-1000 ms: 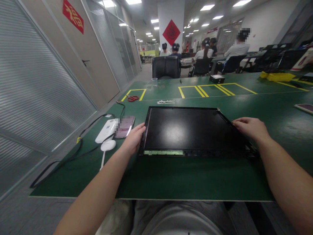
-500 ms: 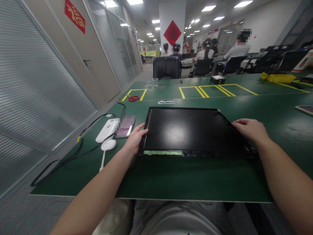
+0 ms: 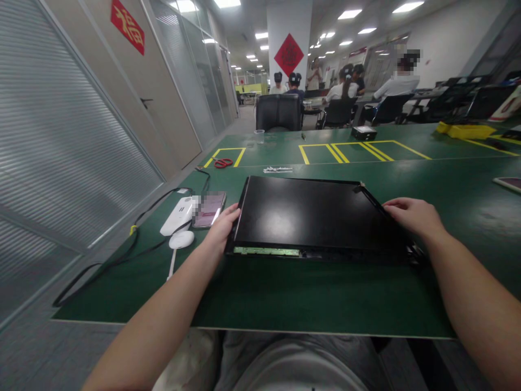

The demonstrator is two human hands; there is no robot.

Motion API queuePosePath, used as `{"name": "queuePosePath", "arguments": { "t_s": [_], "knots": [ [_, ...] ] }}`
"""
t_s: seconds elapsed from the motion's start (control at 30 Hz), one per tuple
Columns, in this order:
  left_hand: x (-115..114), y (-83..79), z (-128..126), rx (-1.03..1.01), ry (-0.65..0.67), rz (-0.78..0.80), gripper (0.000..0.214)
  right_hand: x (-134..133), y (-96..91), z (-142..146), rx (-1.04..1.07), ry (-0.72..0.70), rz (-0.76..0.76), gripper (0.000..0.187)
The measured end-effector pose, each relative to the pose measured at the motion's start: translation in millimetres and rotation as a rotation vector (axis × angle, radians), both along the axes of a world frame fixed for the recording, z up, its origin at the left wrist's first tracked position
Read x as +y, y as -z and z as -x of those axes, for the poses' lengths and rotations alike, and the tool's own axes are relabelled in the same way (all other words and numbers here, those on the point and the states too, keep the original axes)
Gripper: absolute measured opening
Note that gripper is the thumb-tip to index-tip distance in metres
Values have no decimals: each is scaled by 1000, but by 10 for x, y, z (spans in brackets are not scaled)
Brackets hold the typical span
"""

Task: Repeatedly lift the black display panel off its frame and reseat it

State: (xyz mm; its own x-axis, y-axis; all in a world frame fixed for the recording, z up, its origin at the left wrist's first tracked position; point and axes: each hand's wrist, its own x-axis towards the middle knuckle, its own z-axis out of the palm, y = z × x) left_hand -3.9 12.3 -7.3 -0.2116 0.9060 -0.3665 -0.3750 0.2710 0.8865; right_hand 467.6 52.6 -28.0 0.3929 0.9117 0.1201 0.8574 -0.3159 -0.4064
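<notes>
A black flat display panel (image 3: pixel 313 214) lies on the green table (image 3: pixel 309 293) in front of me, its near edge raised a little off the mat, showing a green circuit strip (image 3: pixel 266 251). My left hand (image 3: pixel 222 228) grips the panel's left edge with curled fingers. My right hand (image 3: pixel 413 216) holds the right edge, fingers bent over the frame. Both forearms reach in from the bottom corners.
Left of the panel lie a phone (image 3: pixel 208 208), a white power strip (image 3: pixel 177 216), a white puck (image 3: pixel 182 239) and black cables (image 3: pixel 122 255). Red scissors (image 3: pixel 222 162) and small white parts (image 3: pixel 277 170) lie farther back. Several people sit at chairs beyond the table.
The panel's near edge has lifted slightly off the table and shifted a little left, with both hands staying on its side edges.
</notes>
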Motion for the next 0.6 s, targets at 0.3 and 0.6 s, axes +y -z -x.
{"name": "queuePosePath", "arguments": {
  "t_s": [0.3, 0.6],
  "knots": [
    [-56, -24, -1, 19, 62, -34, 64, -2, -4, 9, 0, 0, -9, 32],
    [-87, -78, -23, 13, 16, -80, 14, -34, -44, 69, -23, 10, -8, 32]
  ]
}}
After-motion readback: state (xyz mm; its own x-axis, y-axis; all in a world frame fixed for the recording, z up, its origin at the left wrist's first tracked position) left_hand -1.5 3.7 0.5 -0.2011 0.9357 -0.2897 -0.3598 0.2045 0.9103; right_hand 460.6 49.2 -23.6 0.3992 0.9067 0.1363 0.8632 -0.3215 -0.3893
